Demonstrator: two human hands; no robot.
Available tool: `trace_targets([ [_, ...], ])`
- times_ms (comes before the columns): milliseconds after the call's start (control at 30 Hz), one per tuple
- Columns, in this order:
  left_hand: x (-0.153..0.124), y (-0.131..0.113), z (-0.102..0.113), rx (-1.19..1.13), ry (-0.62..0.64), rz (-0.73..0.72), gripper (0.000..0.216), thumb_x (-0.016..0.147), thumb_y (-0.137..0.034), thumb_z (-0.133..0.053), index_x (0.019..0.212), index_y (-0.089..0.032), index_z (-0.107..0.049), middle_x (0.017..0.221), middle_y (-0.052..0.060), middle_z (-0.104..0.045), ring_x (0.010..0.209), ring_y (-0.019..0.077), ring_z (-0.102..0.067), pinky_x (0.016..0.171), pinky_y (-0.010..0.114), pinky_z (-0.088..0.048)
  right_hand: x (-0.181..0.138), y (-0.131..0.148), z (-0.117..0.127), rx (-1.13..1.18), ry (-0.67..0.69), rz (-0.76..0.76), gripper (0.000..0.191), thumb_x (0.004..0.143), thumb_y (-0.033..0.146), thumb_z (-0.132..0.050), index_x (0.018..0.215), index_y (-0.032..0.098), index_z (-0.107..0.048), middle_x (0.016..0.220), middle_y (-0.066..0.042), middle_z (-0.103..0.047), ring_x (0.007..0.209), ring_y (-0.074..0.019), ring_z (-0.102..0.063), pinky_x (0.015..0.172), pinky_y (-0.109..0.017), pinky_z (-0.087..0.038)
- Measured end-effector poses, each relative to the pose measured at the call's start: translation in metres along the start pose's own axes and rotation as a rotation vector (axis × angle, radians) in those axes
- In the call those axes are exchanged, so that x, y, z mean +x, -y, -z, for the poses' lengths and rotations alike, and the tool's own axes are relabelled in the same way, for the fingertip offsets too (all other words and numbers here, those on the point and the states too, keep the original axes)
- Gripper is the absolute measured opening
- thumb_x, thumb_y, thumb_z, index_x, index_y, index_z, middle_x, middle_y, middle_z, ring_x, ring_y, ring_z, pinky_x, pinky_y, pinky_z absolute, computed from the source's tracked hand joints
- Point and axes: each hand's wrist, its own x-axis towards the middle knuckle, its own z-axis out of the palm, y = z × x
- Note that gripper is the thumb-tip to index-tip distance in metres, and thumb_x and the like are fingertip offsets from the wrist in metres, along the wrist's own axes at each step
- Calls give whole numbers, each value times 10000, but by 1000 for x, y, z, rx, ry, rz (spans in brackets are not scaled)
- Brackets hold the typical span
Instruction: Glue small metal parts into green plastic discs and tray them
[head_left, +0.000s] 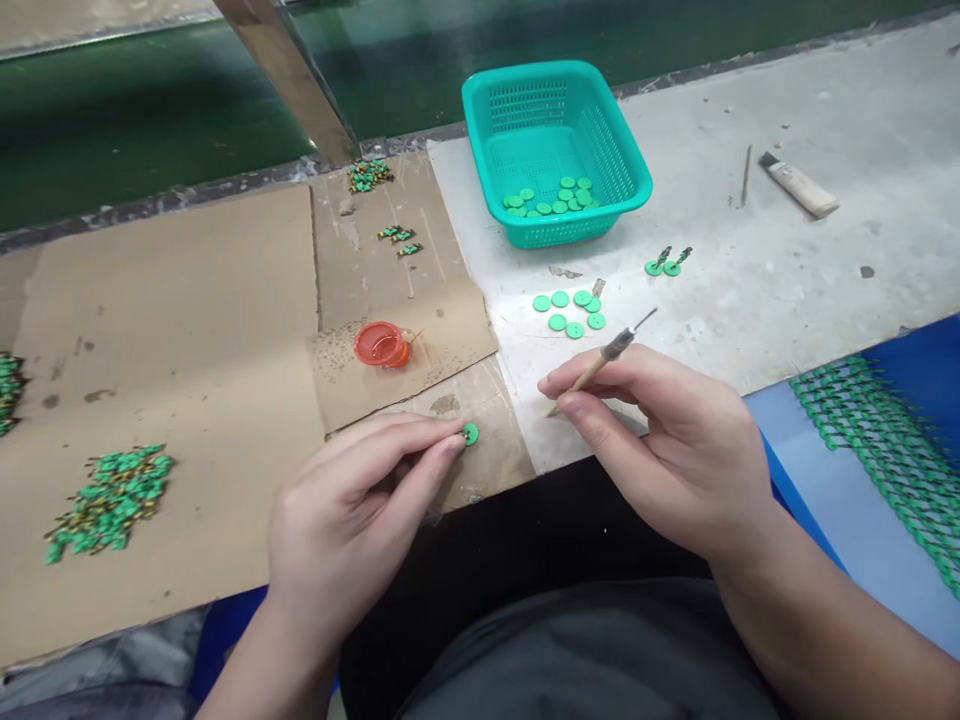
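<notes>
My left hand (352, 510) pinches a small round green base (471, 434) between thumb and fingertips; whether a figurine is attached to it is hidden by my fingers. In my right hand (667, 450) is a thin wooden-handled needle tool (592, 372), its grey collar and fine metal tip pointing up and away. Beyond the left hand stands a small red cup (384, 345) on speckled cardboard. Several loose green bases (575, 330) lie flat past the right hand. Further right, two figurines (663, 256) stand upright on green bases.
A teal plastic basket (634, 185) holds several green bases. Piles of small green figurines (120, 495) lie on the cardboard (187, 300) at left, with more (369, 175) at the back. A pale tube (799, 185) rests at right. Rows of green figurines (877, 450) occupy a blue surface lower right.
</notes>
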Motion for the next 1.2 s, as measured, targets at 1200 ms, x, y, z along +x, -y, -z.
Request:
trace_targets([
  [1200,0,1,-2,48,-20,-24,110,1077,-372,-854,1108,-425,-944,1115,-65,-916,1070,229,-878,1045,353,-693,-7,-3,-23,45,90,-71,101,1161,221,-721,1101,237,-800,1065,-25,-876,948,-198,-867,909,-307,-731],
])
